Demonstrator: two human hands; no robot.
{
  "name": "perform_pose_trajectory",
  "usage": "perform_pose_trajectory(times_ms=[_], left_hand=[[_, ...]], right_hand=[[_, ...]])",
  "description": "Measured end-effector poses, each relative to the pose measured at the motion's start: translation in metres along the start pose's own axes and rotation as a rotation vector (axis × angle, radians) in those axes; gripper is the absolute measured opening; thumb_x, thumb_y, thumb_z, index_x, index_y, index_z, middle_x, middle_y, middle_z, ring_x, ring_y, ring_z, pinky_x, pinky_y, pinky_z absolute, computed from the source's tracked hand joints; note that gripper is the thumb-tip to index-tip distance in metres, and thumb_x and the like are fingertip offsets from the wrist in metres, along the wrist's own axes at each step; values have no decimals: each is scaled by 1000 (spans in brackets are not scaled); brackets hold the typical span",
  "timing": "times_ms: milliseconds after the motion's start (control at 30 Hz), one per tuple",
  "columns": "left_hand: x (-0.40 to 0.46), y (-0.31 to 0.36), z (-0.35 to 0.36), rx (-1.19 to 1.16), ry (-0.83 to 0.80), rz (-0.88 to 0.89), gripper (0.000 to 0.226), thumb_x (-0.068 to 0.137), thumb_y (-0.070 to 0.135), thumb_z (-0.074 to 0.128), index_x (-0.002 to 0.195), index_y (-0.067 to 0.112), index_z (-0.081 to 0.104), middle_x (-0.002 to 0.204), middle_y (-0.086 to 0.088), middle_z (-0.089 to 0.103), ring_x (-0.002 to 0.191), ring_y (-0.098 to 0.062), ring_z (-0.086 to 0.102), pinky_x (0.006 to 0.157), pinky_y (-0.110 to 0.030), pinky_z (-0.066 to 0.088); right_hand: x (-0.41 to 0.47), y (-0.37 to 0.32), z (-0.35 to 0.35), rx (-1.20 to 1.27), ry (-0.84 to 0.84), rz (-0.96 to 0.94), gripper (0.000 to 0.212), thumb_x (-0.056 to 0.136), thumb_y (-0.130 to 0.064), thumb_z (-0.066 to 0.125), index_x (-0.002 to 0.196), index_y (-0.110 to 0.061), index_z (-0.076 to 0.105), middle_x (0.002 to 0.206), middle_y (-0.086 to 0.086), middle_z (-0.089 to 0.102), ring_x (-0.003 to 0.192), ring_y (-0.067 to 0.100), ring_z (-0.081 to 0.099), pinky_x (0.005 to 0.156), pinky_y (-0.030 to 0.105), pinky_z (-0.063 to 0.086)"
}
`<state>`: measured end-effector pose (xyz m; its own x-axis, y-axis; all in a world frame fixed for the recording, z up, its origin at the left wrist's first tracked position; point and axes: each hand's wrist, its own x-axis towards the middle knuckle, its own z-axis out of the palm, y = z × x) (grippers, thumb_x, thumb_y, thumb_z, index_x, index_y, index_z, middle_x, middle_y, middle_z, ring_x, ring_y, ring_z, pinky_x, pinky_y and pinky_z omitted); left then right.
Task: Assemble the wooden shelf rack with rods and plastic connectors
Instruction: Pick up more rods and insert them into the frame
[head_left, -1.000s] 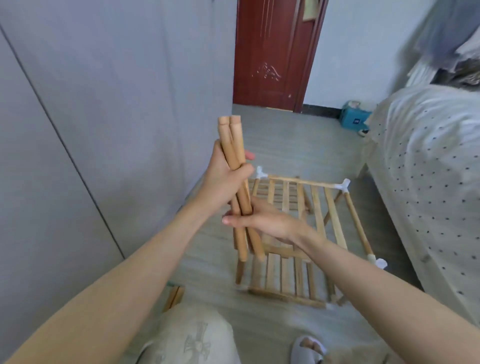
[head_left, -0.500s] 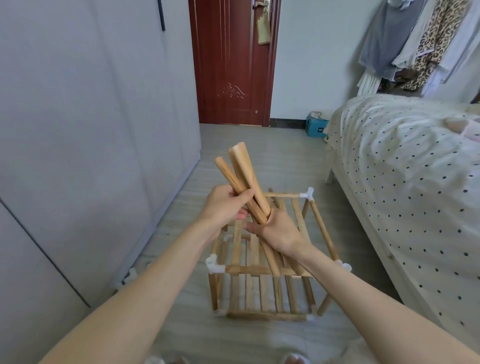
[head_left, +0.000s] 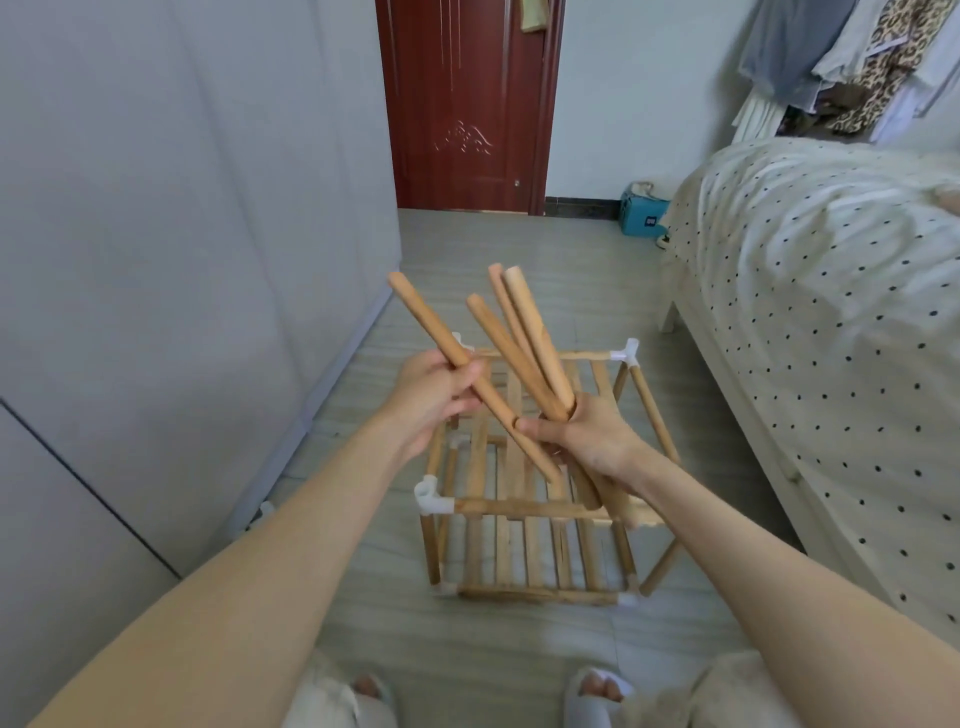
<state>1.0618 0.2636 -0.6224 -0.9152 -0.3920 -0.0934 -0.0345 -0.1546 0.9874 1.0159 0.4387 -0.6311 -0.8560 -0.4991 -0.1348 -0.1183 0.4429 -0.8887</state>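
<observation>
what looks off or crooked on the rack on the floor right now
The rack looks skewed: its right-side rod slants outward and a lower right leg splays to the side. The white connector at the near left corner has an empty socket. Nothing looks broken.

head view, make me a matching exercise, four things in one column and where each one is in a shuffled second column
Things:
1. single rod
2. three rods
3. teal box
4. shelf rack

Places:
A. on the floor against the far wall, beside the bed
B. gripped in the left hand
C. on the floor below both hands
D. gripped in the right hand

Pairs: 1-B, 2-D, 3-A, 4-C
</observation>
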Motion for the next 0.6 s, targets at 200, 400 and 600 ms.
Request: perform_pose_trajectory(times_ms=[200, 400, 600], left_hand=[[7, -35, -54, 531, 191, 11, 21, 88, -1, 57, 81, 15, 46, 86, -12, 54, 94, -34, 62, 84, -47, 53], [14, -30, -66, 458, 189, 77, 26, 91, -1, 52, 79, 19, 43, 80, -3, 49, 81, -23, 60, 66, -32, 54], [11, -27, -65, 620, 148, 97, 23, 92, 6, 52, 80, 22, 41, 85, -2, 49, 96, -31, 61, 85, -49, 53]], right_hand=[[0, 13, -9, 74, 207, 145, 4, 87, -8, 57, 84, -9, 55, 73, 9, 64, 55, 18, 59, 64, 34, 56], [3, 15, -10, 7, 203, 139, 9, 86, -8, 57, 82, -14, 51, 72, 6, 64, 54, 14, 58, 55, 26, 53], [7, 14, -2, -27, 194, 133, 10, 83, -8, 58, 79, -15, 51, 72, 7, 66, 53, 15, 59, 61, 31, 55]])
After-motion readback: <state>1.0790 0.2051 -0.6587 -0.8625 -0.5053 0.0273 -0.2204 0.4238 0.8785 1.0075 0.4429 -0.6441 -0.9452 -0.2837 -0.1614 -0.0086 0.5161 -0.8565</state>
